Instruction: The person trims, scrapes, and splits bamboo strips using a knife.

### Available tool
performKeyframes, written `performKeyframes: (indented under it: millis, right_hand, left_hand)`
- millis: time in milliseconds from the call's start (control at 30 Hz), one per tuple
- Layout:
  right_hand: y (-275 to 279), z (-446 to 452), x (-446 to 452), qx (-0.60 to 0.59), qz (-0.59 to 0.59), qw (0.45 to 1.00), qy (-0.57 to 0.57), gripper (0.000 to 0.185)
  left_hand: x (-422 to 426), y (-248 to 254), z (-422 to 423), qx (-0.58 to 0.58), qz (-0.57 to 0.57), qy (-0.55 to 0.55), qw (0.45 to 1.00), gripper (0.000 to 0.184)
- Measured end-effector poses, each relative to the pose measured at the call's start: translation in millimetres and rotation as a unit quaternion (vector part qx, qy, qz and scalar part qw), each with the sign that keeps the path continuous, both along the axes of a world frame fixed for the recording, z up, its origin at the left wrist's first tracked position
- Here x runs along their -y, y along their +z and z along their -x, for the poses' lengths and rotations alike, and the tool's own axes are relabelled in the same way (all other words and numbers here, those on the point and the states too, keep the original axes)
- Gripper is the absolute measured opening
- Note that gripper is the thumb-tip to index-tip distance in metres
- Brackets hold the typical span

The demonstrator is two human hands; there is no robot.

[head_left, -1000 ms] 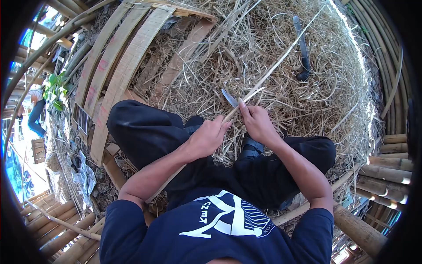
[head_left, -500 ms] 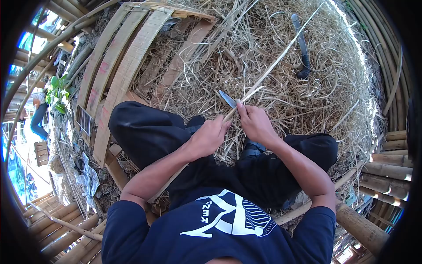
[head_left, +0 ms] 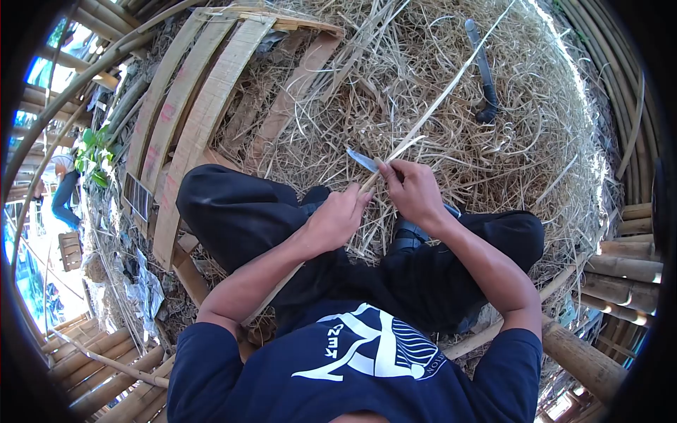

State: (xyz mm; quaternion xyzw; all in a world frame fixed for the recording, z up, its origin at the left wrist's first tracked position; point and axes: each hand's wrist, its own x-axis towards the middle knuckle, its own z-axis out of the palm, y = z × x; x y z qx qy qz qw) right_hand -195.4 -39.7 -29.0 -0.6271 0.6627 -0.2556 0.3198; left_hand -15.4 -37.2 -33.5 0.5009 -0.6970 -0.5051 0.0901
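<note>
My left hand [head_left: 340, 217] is closed around a long, pale bamboo strip [head_left: 442, 101]. From there the strip runs up and away to the far right, and its near end passes back beneath my left forearm. My right hand [head_left: 412, 190] grips a small knife, its handle hidden in the fingers. The knife blade [head_left: 362, 160] points to the upper left and lies across the strip, just beyond my left hand. A thin split sliver [head_left: 416, 140] sticks out from the strip beside my right thumb.
Loose shavings [head_left: 423, 63] cover the ground ahead. A large blade with a dark curved handle [head_left: 486, 113] lies on them. Wooden slats [head_left: 204, 120] stand at the left, bamboo poles [head_left: 627, 268] at the right. Another person [head_left: 65, 190] is in the far left background.
My right hand and the knife have shifted slightly left and toward the upper left along the strip. My left hand keeps its hold in nearly the same place.
</note>
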Motion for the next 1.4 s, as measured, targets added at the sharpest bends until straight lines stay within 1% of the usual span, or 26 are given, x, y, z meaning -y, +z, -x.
performKeyframes:
  millis: [33,100,233,300,333,400,533,600,633,700,767,833,867,933,967,1000,1067,1100,1133,1167,1200,1233,1267,1333,1400]
  right_hand:
    - [1,0,1,0.0,0.001,1.0,0.001,0.038]
    - [4,1,1,0.078,-0.087,0.993,-0.034,0.037]
    - [0,4,5,0.076,-0.106,0.991,-0.032,0.041]
    - [1,4,7,0.085,-0.163,0.982,-0.047,0.044]
    - [-2,4,6,0.085,-0.164,0.982,-0.046,0.044]
    - [-8,5,7,0.13,-0.182,0.973,-0.057,0.046]
    - [-4,5,8,0.134,-0.219,0.965,-0.059,0.048]
    - [-9,5,6,0.204,-0.242,0.946,-0.072,0.05]
    - [-8,5,7,0.204,-0.244,0.945,-0.072,0.05]
    - [-4,6,9,0.25,-0.298,0.917,-0.082,0.049]
    - [0,5,10,0.27,-0.311,0.907,-0.087,0.048]
    - [-3,8,9,0.316,-0.341,0.88,-0.095,0.048]
    - [-4,9,10,0.315,-0.343,0.88,-0.094,0.048]
    - [-4,10,10,0.356,-0.369,0.853,-0.103,0.049]
    - [-3,10,9,0.396,-0.383,0.828,-0.104,0.049]
    - [-2,10,8,0.394,-0.387,0.827,-0.103,0.049]
    - [0,10,12,0.393,-0.384,0.83,-0.094,0.047]
    - [-2,12,15,0.379,-0.396,0.832,-0.09,0.05]
    - [-6,9,15,0.379,-0.394,0.833,-0.089,0.05]
    - [-12,4,11,0.262,-0.285,0.92,-0.064,0.051]
    - [-13,-1,9,0.137,-0.166,0.976,-0.038,0.053]
    - [-9,-2,6,0.1,-0.144,0.984,-0.021,0.052]
    - [-4,-5,3,0.102,-0.143,0.984,-0.022,0.052]
    - [1,-10,-3,0.09,-0.099,0.991,0.018,0.05]
    - [2,-11,-5,0.092,-0.12,0.988,0.006,0.048]
  left_hand:
    - [0,3,0,-0.001,-0.005,0.001,1.0,0.032]
    - [0,4,-1,-0.002,-0.012,0.003,1.0,0.032]
    - [0,4,-1,-0.004,-0.002,-0.002,1.0,0.031]
    - [-1,4,-1,-0.006,-0.002,0.0,1.0,0.031]
    - [-2,3,-1,0.005,0.012,-0.002,1.0,0.031]
    - [-3,3,0,0.015,0.026,-0.002,1.0,0.031]
    - [-4,7,1,0.04,0.043,-0.009,0.998,0.031]
    - [-4,10,1,0.047,0.048,-0.013,0.998,0.03]
    - [-4,11,1,0.059,0.059,-0.019,0.996,0.028]
    - [-5,11,2,0.071,0.067,-0.024,0.995,0.026]
    - [-5,8,3,0.092,0.084,-0.019,0.992,0.023]
    - [-6,3,2,0.091,0.093,-0.02,0.991,0.023]
    - [-5,1,2,0.09,0.106,-0.022,0.99,0.023]
    - [-4,0,3,0.099,0.102,-0.021,0.99,0.023]
    - [-3,-1,3,0.108,0.102,-0.02,0.989,0.023]
    - [-4,0,3,0.108,0.097,-0.017,0.989,0.023]
    - [-1,1,2,0.087,0.082,-0.004,0.993,0.022]
    - [1,1,1,0.086,0.085,-0.003,0.993,0.022]
    - [3,0,0,0.061,0.06,0.0,0.996,0.021]
    - [4,0,-1,0.036,0.035,0.002,0.999,0.021]
    - [5,-1,-1,0.036,0.037,0.002,0.999,0.021]
    - [6,-1,-2,0.021,0.023,0.001,1.0,0.021]
    - [7,-2,-3,0.007,0.008,0.001,1.0,0.021]
    - [7,-3,-4,-0.008,0.007,0.001,1.0,0.021]
    - [5,-4,-4,-0.022,0.006,0.001,1.0,0.021]
